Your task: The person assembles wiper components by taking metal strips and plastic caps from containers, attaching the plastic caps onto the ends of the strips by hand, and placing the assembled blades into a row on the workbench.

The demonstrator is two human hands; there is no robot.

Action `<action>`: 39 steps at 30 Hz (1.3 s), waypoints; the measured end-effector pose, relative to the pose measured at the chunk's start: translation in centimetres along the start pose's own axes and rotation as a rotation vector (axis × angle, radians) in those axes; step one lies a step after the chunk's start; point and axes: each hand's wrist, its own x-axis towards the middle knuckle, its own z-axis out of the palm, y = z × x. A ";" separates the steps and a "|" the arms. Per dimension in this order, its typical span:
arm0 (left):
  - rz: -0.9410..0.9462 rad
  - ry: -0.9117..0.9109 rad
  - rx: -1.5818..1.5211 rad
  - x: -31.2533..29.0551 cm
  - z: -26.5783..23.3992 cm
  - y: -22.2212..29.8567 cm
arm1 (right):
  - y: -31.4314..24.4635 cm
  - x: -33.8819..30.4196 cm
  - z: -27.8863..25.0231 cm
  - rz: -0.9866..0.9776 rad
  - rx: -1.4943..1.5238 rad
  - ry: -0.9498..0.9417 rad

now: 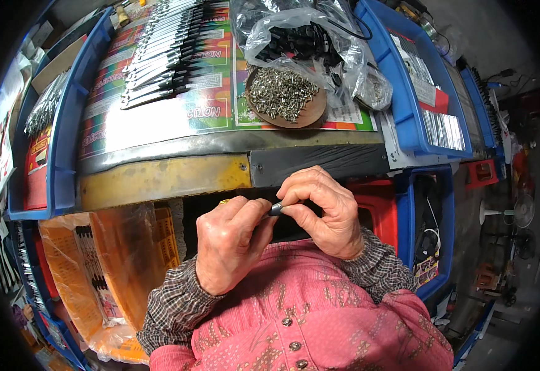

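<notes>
A small dark grey piece (pixel 275 209) bridges the gap between the left hand (pixel 229 238) and the right hand (pixel 322 210), held up off the desk (pixel 171 179) on the person's side of its front edge. Its visible length runs roughly crosswise, from one hand toward the other, tilted so that the end by the right hand sits a little farther from the body. Neither hand is clearly nearer: the left fingers close around one end, with thumb and forefinger nearly together, while the right thumb and forefinger pinch at the other, parted only by about the thickness of the piece. So the relation that counts is end to end, the two grips facing each other along one short axis (how much of the piece is hidden inside the left fingers I cannot tell). The remaining left fingers curl underneath, mostly out of sight; those of the right fold above the pinch. Beyond the hands, on the desk, a round brown dish (pixel 320 116) of small metal parts (pixel 279 93) lies straight ahead, and a row of pens (pixel 165 55) is ahead and to the left, both well apart from the fingers
</notes>
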 end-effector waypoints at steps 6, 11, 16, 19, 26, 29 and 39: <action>0.064 0.024 0.073 -0.1 0.1 -0.1 | -0.1 -0.3 0.3 -0.079 -0.105 0.019; 0.113 0.033 0.139 -0.3 0.1 -0.1 | -0.1 -1.2 1.0 -0.289 -0.339 0.061; 0.131 0.028 0.152 -0.6 0.3 -0.3 | 0.6 -2.0 1.0 -0.389 -0.412 0.023; 0.127 0.002 0.169 -0.5 0.3 -0.4 | 0.5 -2.0 0.9 -0.368 -0.416 0.019; 0.174 0.072 0.221 -0.4 0.9 -1.0 | 1.3 -1.8 1.1 -0.355 -0.400 0.013; 0.143 0.058 0.175 -0.1 0.6 -0.8 | 1.8 -1.4 1.0 -0.264 -0.196 0.047; 0.054 0.040 -0.013 -0.2 0.2 -0.3 | 0.5 -2.1 0.1 0.207 0.103 -0.063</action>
